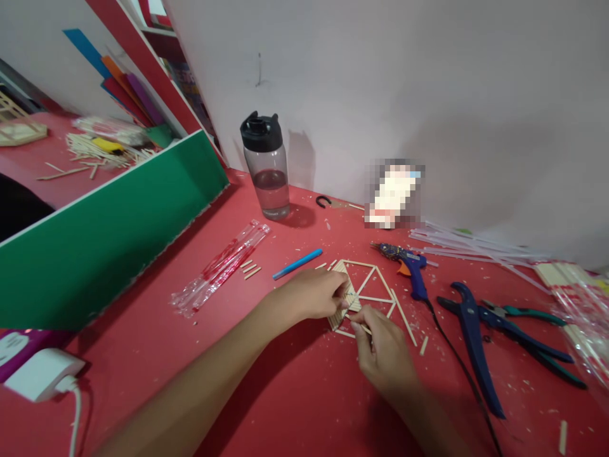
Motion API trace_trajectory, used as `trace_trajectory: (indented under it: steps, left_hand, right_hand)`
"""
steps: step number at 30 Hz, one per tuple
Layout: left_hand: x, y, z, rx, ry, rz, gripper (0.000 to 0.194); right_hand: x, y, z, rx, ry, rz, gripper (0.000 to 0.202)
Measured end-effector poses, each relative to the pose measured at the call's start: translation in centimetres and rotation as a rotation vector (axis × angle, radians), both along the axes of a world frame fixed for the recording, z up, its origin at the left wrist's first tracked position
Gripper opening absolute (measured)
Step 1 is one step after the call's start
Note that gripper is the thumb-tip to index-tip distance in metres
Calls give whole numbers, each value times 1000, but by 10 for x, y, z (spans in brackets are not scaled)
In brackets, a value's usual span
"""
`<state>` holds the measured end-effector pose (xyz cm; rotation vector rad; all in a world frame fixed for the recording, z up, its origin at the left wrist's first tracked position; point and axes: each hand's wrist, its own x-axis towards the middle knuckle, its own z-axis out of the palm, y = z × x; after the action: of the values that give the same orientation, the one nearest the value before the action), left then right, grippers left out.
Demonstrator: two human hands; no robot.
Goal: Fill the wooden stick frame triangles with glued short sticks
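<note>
A flat frame of thin wooden sticks lies on the red table, with a panel of sticks laid side by side on its left part. My left hand rests over this panel, fingers bent down and pressed together at its surface; whatever they pinch is too small to name. Just to the right, my right hand holds a short wooden stick between thumb and fingers, its tip at the panel's lower right edge. The fingertips of both hands are close together.
Behind the hands are a blue pen, a water bottle and plastic wrappers. To the right lie a glue gun with its cord, blue-handled cutters, green-handled pliers and packed sticks. A green divider stands left.
</note>
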<state>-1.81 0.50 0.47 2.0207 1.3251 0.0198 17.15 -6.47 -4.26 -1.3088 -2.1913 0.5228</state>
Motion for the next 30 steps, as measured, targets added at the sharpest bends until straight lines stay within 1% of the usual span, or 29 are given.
trace_trajectory:
  steps: [12,17,20,26,30]
  left_hand:
    - [1,0,4,-16,15,-3,8]
    - [1,1,0,-5,5,-7,8]
    - [1,1,-1,16,5,-4,11]
    - [1,0,3,-10,9,5,8]
    - [1,-1,2,10,-10,3,8]
  right_hand:
    - [2,0,0,-12,-10,23,15]
    - [1,-2,0,2,-44,47,16]
    - [1,-3,1,5,-37,37,15]
    - [1,-2,-2,21,5,-15,15]
    - [0,-1,-1,21,-10,-9,15]
